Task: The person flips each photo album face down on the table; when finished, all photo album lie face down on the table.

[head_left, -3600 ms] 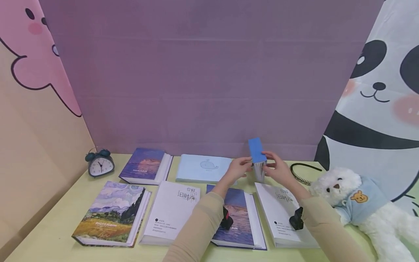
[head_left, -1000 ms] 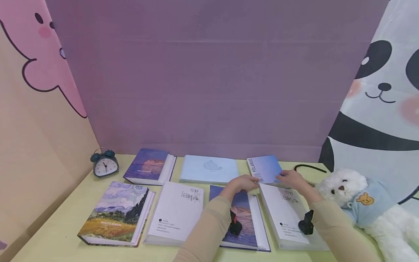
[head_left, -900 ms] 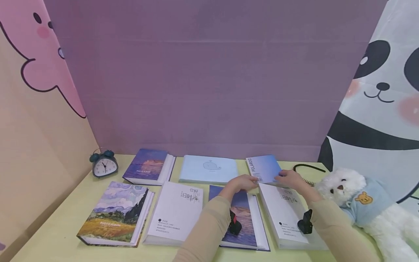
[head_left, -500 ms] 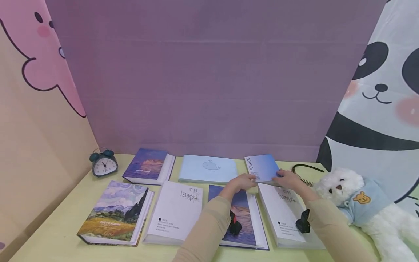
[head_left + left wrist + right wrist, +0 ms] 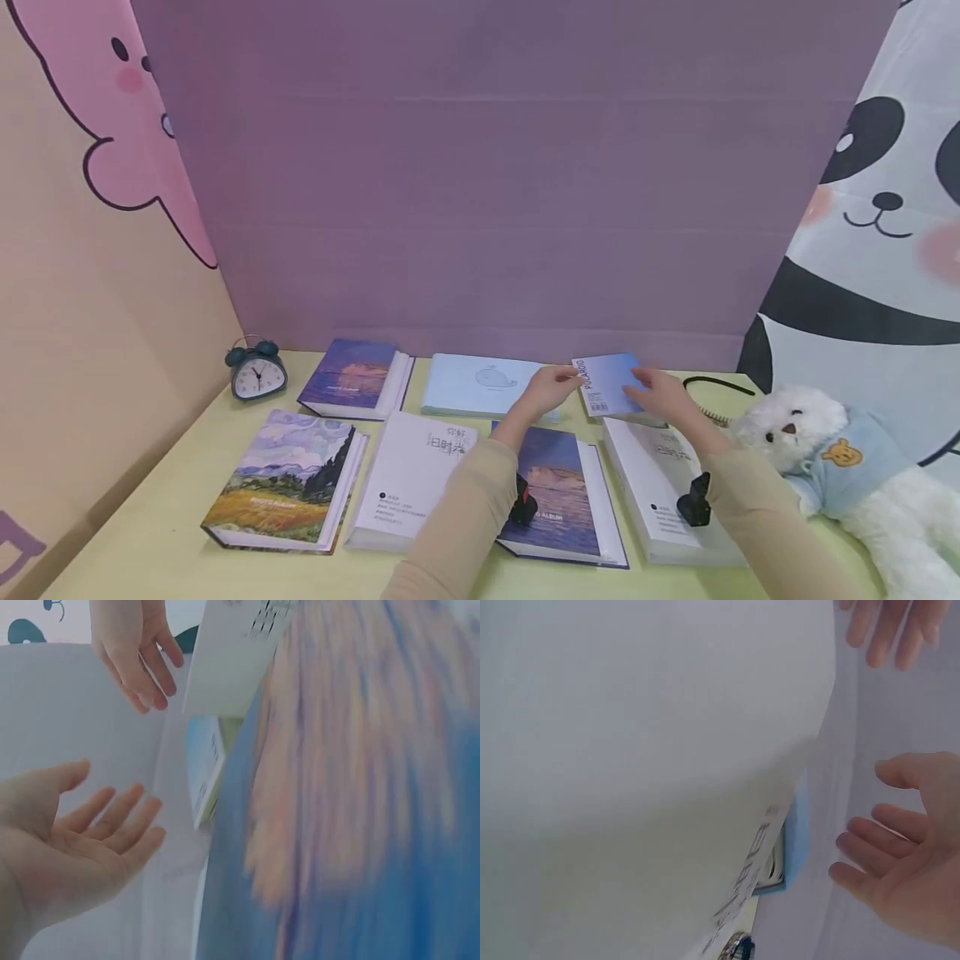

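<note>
Hovering on either side of the Polaroid album (image 5: 609, 383), my left hand (image 5: 549, 388) and right hand (image 5: 664, 397) are relaxed and fairly wide, each grasping nothing. The Polaroid album lies on the table (image 5: 150, 517), between the whale album (image 5: 468, 387) and the headband (image 5: 722, 382), just behind a white album (image 5: 651, 483) with dark lettering.

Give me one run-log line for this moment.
left hand: open, empty | right hand: open, empty | blue Polaroid album: lying on table | teddy bear: right side
</note>
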### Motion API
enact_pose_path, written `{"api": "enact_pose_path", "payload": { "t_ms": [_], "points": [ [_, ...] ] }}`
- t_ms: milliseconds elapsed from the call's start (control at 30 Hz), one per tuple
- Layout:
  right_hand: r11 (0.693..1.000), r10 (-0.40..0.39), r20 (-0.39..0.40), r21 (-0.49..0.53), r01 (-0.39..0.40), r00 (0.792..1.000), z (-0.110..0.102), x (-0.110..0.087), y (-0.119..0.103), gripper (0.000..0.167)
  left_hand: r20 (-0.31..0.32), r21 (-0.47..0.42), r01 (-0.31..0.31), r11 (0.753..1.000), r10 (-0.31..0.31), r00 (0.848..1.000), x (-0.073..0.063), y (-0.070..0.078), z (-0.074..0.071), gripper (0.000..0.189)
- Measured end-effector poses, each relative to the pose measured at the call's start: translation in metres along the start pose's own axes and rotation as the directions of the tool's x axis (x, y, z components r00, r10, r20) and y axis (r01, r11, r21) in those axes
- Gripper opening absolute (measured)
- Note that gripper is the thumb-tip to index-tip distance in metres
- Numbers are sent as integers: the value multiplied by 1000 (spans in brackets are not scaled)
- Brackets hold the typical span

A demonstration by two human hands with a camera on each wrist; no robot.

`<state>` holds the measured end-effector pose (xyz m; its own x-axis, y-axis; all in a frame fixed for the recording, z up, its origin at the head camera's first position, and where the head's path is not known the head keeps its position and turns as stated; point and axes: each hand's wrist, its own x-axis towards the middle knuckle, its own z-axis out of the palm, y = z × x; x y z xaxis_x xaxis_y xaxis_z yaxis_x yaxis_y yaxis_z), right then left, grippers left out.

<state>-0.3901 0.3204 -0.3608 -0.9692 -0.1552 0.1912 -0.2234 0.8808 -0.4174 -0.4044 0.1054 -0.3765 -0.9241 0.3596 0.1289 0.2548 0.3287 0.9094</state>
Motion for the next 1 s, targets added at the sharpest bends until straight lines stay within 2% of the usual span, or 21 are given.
{"api": "enact_pose_path", "payload": {
  "t_ms": [200, 333, 467, 700, 833, 1000],
  "points": [
    [991, -130, -110, 29, 134, 985, 8, 9, -19, 50, 6, 61, -98, 993, 98, 995, -7, -2, -39, 41],
    [980, -181, -151, 58, 191, 972, 13, 14, -36, 51, -8, 101, -116, 988, 117, 993, -15, -5, -65, 43],
    [972, -212, -159, 66, 225, 964, 17, 16, -57, 55, -43, 106, -100, 989, 105, 994, -23, -11, -88, 43],
    [970, -222, -89, 80, 229, 971, 30, 27, -83, 55, -110, 134, -71, 988, 87, 990, -36, -25, -119, 42],
    [968, -239, -73, 65, 243, 968, 42, 35, -93, 53, -149, 166, -32, 986, 57, 987, -42, -32, -134, 43],
    [956, -282, -57, 66, 285, 958, 57, 39, -109, 53, -164, 215, 38, 976, -2, 986, -47, -44, -149, 45]
  ]
}}
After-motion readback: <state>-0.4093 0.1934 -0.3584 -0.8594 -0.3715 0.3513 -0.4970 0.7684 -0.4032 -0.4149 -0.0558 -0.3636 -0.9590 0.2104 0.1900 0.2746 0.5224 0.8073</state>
